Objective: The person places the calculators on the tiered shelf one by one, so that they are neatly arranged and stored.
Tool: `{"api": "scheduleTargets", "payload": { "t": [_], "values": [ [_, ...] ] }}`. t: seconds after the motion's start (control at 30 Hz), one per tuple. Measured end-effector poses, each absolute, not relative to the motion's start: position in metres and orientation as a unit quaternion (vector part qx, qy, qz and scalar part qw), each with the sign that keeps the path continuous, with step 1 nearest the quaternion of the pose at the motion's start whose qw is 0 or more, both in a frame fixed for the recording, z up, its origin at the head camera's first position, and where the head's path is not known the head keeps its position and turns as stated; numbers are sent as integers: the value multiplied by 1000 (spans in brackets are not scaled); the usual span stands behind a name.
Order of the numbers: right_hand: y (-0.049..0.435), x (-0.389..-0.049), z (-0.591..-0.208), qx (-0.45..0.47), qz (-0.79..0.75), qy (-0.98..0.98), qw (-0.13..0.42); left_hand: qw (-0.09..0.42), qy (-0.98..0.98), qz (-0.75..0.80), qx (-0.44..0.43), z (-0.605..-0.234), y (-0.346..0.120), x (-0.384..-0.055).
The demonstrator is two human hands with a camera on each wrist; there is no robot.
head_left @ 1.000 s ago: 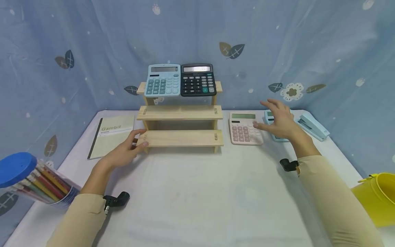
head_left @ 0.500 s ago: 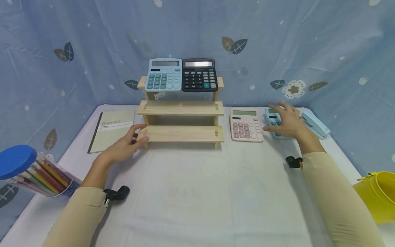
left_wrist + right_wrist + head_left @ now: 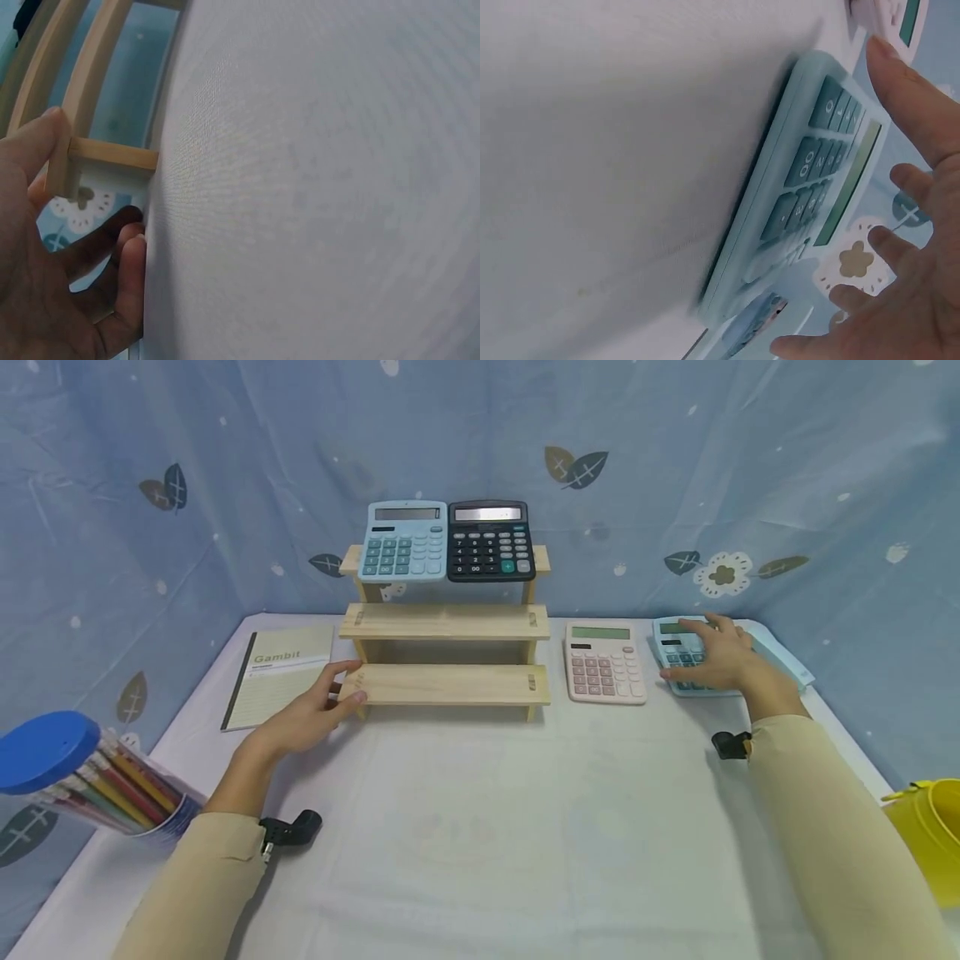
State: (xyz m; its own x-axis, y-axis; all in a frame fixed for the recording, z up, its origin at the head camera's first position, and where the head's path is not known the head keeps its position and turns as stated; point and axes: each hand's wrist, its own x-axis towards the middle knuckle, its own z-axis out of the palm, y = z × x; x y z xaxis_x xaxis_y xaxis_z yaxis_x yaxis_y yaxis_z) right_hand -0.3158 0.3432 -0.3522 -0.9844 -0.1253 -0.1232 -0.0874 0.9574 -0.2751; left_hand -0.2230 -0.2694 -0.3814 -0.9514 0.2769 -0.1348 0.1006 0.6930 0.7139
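The white table [image 3: 465, 827] bears a notebook [image 3: 281, 672], pencil jar [image 3: 135, 785], rack [image 3: 450, 685], pink calculator [image 3: 604, 664], blue calculator [image 3: 677, 652] and, seemingly, a stapler [image 3: 787, 662]. Two more calculators [image 3: 489, 545] top the rack.

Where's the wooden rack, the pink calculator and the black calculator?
Wooden rack [image 3: 444, 622]: head view, its middle board.
Pink calculator [image 3: 606, 663]: head view, among its keys.
Black calculator [image 3: 491, 545]: head view, among its keys.

My head view looks forward and down across the table [image 3: 450, 827], taking in my left hand [image 3: 296, 724] and right hand [image 3: 723, 662] from well back. The wrist views are close and tipped sideways: the left faces the end of the shelf [image 3: 90, 75], the right a blue calculator [image 3: 802, 184], both shared with the head view.
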Motion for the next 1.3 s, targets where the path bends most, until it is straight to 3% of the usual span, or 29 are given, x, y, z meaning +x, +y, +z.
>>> {"api": "scheduleTargets", "payload": {
  "t": [0.77, 1.3],
  "values": [
    [355, -312, -362, -38, -160, 979, 118, 120, 912, 381, 96, -382, -267, -226],
    [346, -306, -360, -40, -155, 986, 42, 119, 914, 378, 90, -382, -267, -224]
  ]
}}
